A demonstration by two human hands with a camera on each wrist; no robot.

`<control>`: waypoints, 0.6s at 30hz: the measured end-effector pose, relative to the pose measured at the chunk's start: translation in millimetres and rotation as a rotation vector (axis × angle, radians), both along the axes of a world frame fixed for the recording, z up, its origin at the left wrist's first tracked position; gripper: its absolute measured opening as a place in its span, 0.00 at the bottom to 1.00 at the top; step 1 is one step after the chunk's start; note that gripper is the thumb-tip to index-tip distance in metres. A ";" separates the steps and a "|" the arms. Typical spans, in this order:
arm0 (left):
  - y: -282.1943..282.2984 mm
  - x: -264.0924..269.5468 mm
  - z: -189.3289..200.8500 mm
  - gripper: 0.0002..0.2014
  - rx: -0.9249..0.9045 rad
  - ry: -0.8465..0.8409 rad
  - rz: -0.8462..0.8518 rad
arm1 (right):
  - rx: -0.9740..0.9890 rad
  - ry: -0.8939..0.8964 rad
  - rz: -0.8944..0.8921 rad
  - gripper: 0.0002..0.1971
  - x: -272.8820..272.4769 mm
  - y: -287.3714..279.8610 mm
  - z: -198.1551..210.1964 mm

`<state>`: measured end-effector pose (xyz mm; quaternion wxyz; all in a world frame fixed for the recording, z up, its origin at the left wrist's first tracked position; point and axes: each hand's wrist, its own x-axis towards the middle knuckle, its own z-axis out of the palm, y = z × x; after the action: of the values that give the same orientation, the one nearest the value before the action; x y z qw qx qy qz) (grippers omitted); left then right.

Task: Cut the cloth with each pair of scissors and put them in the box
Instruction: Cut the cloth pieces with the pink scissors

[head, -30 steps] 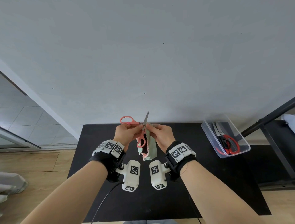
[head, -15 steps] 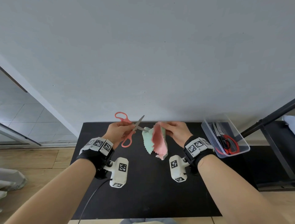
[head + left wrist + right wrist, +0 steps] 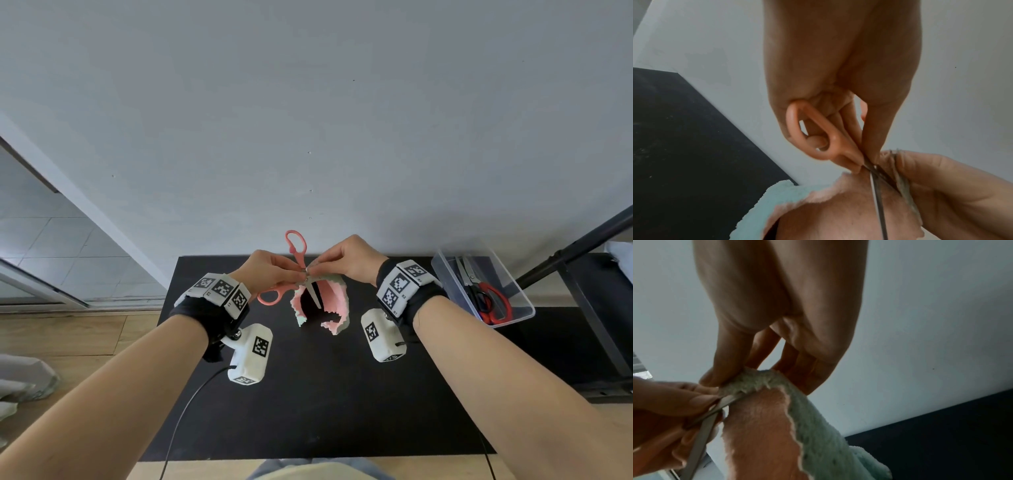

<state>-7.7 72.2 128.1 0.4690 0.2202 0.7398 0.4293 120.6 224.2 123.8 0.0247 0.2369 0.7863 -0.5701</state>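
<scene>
Above the table's (image 3: 308, 411) far edge, the left hand (image 3: 270, 274) grips the pink scissors (image 3: 296, 250) near the pivot, blades spread, apparently straddling the cloth's (image 3: 334, 301) top edge. The right hand (image 3: 349, 258) pinches that pink-and-green cloth, which hangs down. The box (image 3: 513, 308) at the right edge holds other scissors (image 3: 489, 301).

Both hands closed together, pink scissors (image 3: 297, 270) now biting cloth (image 3: 329, 301).

Grey wall (image 3: 308, 102), wooden floor (image 3: 85, 335), black table (image 3: 325, 394)
</scene>
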 end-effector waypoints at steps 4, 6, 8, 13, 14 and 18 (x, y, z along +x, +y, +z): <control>-2.2 -2.7 -0.2 0.02 -0.035 0.079 -0.043 | 0.036 -0.117 0.040 0.18 -3.9 -2.0 -5.3; -3.3 -3.0 -1.8 0.02 -0.049 0.103 -0.057 | 0.020 -0.135 0.024 0.23 -4.1 -2.5 -7.2; -3.4 -2.7 -2.5 0.02 -0.042 0.106 -0.059 | 0.027 -0.116 0.051 0.14 -2.2 -4.5 -3.5; -2.5 0.6 -0.9 0.04 -0.019 0.143 -0.106 | 0.127 -0.140 0.141 0.07 -4.3 -9.2 3.0; -2.7 0.8 -1.3 0.05 -0.017 0.153 -0.117 | 0.152 -0.149 0.153 0.07 -5.2 -10.3 3.7; -2.6 0.6 -0.7 0.05 -0.002 0.176 -0.138 | 0.199 -0.147 0.172 0.07 -4.3 -9.5 4.8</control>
<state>-7.1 69.6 127.4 0.4308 0.3073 0.7616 0.3741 116.3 214.8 128.6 0.1075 0.2109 0.8523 -0.4664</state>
